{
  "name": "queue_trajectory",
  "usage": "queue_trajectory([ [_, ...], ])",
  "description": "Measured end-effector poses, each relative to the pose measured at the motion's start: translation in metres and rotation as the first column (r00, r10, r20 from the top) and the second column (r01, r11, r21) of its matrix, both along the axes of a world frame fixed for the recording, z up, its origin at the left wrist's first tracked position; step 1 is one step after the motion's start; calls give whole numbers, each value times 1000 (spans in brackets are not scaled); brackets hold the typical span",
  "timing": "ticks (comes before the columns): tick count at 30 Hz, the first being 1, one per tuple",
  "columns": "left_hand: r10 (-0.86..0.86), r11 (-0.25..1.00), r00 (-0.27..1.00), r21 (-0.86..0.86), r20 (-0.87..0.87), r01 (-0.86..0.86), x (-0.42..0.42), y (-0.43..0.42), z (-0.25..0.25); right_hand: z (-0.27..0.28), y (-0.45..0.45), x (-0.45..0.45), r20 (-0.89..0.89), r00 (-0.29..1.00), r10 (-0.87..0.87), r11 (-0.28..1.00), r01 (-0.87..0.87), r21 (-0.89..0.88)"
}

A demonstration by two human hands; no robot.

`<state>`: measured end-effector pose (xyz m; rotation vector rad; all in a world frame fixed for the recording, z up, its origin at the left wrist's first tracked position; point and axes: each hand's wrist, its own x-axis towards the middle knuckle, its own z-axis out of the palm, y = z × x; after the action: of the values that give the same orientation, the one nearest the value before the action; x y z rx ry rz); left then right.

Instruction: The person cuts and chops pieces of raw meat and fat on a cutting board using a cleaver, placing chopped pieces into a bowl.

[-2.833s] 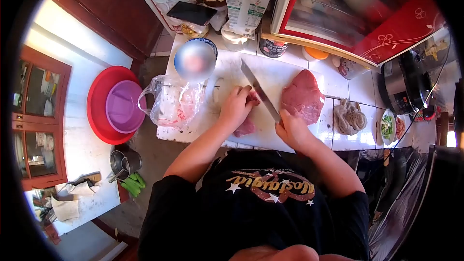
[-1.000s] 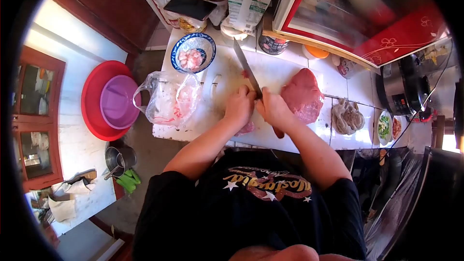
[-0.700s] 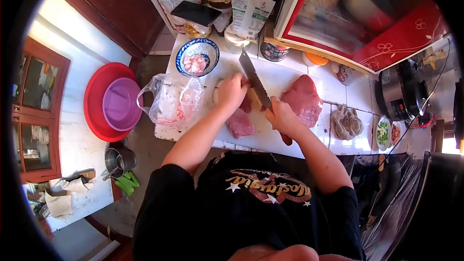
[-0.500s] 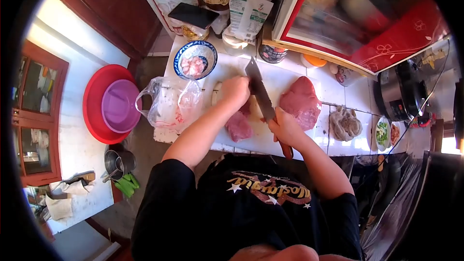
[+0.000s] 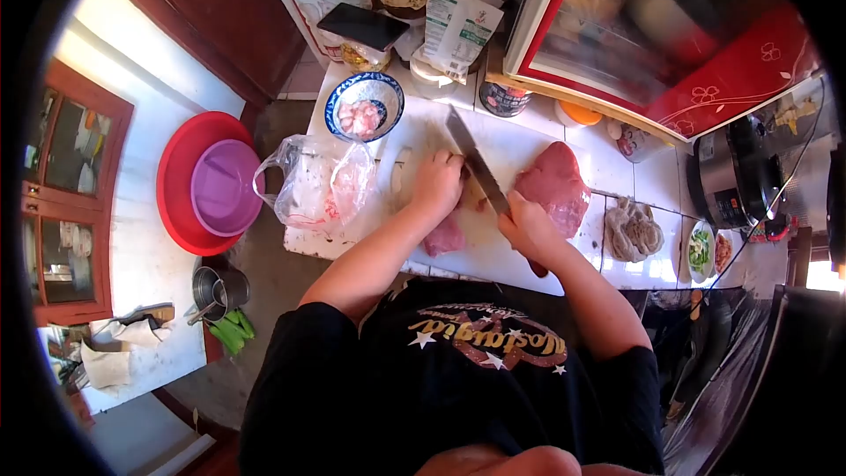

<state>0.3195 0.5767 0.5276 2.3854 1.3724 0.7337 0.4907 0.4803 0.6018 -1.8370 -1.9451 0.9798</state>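
My right hand (image 5: 531, 227) is wrapped round the wooden handle of a cleaver (image 5: 477, 161), whose blade points away from me over a white cutting board (image 5: 480, 242). Beside the blade, my left hand (image 5: 438, 182) has its fingers curled down on a piece of raw meat (image 5: 444, 237); the hand covers much of that piece. On the right part of the board rests a larger chunk of raw meat (image 5: 554, 189), touched by neither hand. Past my left hand stands a blue-and-white bowl (image 5: 394, 110) with pale pink meat pieces in it.
A clear plastic bag (image 5: 322, 178) lies left of the board. A crumpled cloth (image 5: 633, 231) and plates of chopped food (image 5: 701, 251) sit to the right. Jars, packets and a red-framed cabinet (image 5: 617, 53) line the back. Red and purple basins (image 5: 167, 185) stand at left.
The cleaver's blade has turned more edge-on and shifted slightly. My left hand's fingers have moved a little along the meat, covering more of it. The whole view has shifted slightly.
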Motion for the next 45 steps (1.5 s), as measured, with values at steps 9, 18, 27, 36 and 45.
queue_trajectory([
  [9, 23, 1000, 996, 17, 87, -24, 4, 0, -3, 35, -40, -1, -291, 922, -256, 950, 185, -250],
  [18, 19, 1000, 1000, -3, 7, -19, 7, -1, -4, -21, -9, -18, -262, 937, -230, 965, 185, -185],
  [27, 38, 959, 995, -283, 91, -11, 0, 0, 21, 7, -33, 7, -326, 919, -221, 973, 186, -135],
  [36, 99, 994, 995, 53, -28, -98, 14, -14, 13, -4, -52, 3, -376, 894, -244, 962, 176, -207],
  [45, 218, 910, 975, -353, -41, -218, -37, -1, 35, 0, -49, 20, -334, 919, -210, 977, 209, -38],
])
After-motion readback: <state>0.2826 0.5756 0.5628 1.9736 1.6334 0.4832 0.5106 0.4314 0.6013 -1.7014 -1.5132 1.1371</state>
